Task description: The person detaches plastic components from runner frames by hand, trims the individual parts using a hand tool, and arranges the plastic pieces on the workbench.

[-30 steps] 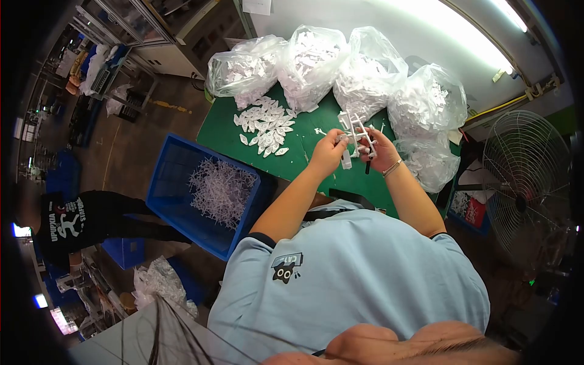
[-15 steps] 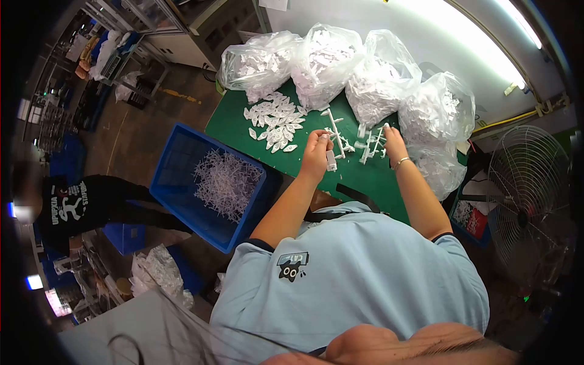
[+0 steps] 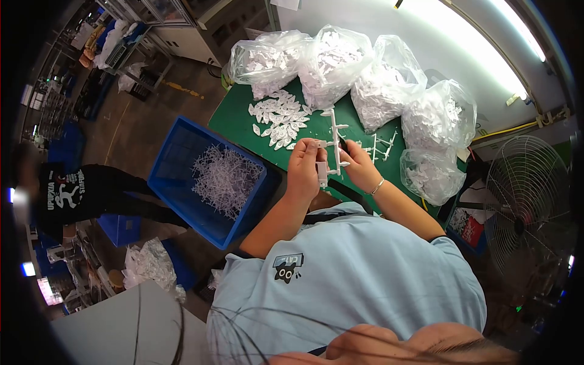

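Inward has come the right hand [image 3: 362, 168], now beside the left hand [image 3: 304, 169], whose grip pinches a white frame [image 3: 335, 135] over the green desk [image 3: 234, 118]. The right grip is closed on a dark tool [image 3: 344, 145]. Clear bags [image 3: 331, 67] bulge with white pieces; a blue bin [image 3: 172, 147] holds thin white scraps [image 3: 224, 182].

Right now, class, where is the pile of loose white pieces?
In the head view, the pile lies on the green table, toward its left end, beyond the left hand and just in front of the two leftmost bags.
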Demonstrator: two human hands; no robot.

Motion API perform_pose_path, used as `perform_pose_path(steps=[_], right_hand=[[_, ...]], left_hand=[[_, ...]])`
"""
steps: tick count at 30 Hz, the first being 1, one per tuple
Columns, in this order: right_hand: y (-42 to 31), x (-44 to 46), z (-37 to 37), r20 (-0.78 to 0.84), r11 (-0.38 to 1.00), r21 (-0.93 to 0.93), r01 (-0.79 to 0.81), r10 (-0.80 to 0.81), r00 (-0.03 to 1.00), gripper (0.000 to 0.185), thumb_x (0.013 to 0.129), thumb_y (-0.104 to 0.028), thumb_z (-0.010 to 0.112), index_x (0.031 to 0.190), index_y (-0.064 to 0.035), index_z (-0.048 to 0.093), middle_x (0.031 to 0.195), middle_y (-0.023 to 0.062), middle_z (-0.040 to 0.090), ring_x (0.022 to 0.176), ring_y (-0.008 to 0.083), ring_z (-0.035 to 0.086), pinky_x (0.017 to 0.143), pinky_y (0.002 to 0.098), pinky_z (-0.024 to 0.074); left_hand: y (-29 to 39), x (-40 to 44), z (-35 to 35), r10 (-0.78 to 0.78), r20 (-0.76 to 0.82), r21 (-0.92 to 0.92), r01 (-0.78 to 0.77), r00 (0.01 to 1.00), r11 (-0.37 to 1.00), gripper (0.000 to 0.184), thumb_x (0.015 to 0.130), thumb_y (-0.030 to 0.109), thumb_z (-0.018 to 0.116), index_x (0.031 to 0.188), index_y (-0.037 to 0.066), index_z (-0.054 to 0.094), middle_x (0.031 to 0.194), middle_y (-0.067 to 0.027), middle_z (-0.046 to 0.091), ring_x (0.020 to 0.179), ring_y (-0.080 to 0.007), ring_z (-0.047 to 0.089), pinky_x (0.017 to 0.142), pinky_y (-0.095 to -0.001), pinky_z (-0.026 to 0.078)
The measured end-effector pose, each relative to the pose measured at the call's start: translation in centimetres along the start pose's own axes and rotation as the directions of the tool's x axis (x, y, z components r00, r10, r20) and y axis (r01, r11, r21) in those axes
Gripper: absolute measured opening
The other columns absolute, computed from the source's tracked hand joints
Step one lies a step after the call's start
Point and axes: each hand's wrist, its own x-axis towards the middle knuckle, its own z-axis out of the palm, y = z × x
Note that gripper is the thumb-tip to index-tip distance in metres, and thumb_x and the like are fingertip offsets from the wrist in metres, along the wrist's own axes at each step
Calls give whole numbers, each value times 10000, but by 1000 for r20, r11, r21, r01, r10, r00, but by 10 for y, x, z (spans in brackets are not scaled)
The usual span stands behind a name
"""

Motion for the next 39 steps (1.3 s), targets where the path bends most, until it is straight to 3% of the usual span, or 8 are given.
perform_pose_path(steps=[2, 6, 8, 12, 19, 27, 32, 39], right_hand=[[13, 0, 7, 48, 1000, 3, 8, -8, 999, 240, 910, -228, 516, 893, 12, 509, 745, 47, 524, 670, 102, 437, 603, 261, 391], [-16, -14, 24, 171, 963, 248, -101, 59, 984, 204, 913, -197, 493, 940, 2, 534, 765, -4, 522, 702, 61, 436, 621, 227, 397], [-13, -12, 30, 134, 955, 296, 23, -65, 989, 177, 914, -168, 477, 940, -3, 534, 769, -10, 523, 711, 61, 446, 637, 219, 404], [-24, -15, 44, 46, 937, 332, 106, -129, 991, 152, 912, -147, 475, 922, -5, 528, 792, 9, 559, 707, 63, 482, 637, 219, 422], [-35, -15, 52, 49, 921, 289, 262, -287, 957, 165, 918, -160, 491, 898, 1, 522, 760, 42, 572, 667, 84, 506, 597, 243, 439], [-34, -18, 56, -1, 930, 129, 345, -348, 937, 186, 903, -155, 517, 786, -12, 506, 672, 61, 527, 582, 140, 484, 536, 281, 423], [-32, -26, 59, -154, 894, 0, 448, -442, 883, 184, 881, -165, 540, 774, -19, 510, 629, 74, 524, 553, 178, 511, 518, 298, 423], [-39, -31, 56, -162, 909, -88, 407, -416, 895, 238, 881, -199, 518, 727, -18, 505, 625, 127, 538, 532, 274, 510, 503, 349, 413]], left_hand=[[0, -3, -2, 14, 2, -38, -14, 1000, 999, 172, 972, 199, 407, 887, 60, 461, 669, -5, 486, 503, -36, 415, 432, -186, 350], [3, -10, -9, 19, -42, 68, -16, 999, 998, 166, 973, 188, 404, 874, 62, 449, 663, -2, 477, 494, -32, 398, 422, -191, 344], [7, -14, -13, -18, -34, 105, 22, 999, 994, 165, 975, 186, 399, 879, 63, 450, 666, 0, 479, 507, -32, 398, 428, -191, 344], [13, -20, -13, -9, -44, 171, 16, 999, 985, 224, 979, 217, 401, 825, 66, 461, 685, 9, 495, 582, -25, 438, 512, -181, 379], [31, -31, -16, 11, 63, 273, -28, 998, 962, 243, 979, 222, 399, 799, 73, 468, 710, 11, 481, 620, -39, 441, 569, -192, 398], [36, -39, -13, 12, 91, 359, -45, 996, 932, 269, 976, 254, 419, 778, 75, 453, 670, 25, 473, 565, -14, 413, 491, -182, 365], [36, -45, -5, -9, 98, 319, -23, 995, 948, 269, 977, 259, 412, 782, 79, 455, 660, 35, 466, 553, -6, 406, 475, -178, 359], [34, -45, -1, -73, 100, 300, 40, 992, 953, 258, 976, 263, 418, 796, 84, 463, 662, 37, 475, 551, -2, 418, 466, -178, 364]])
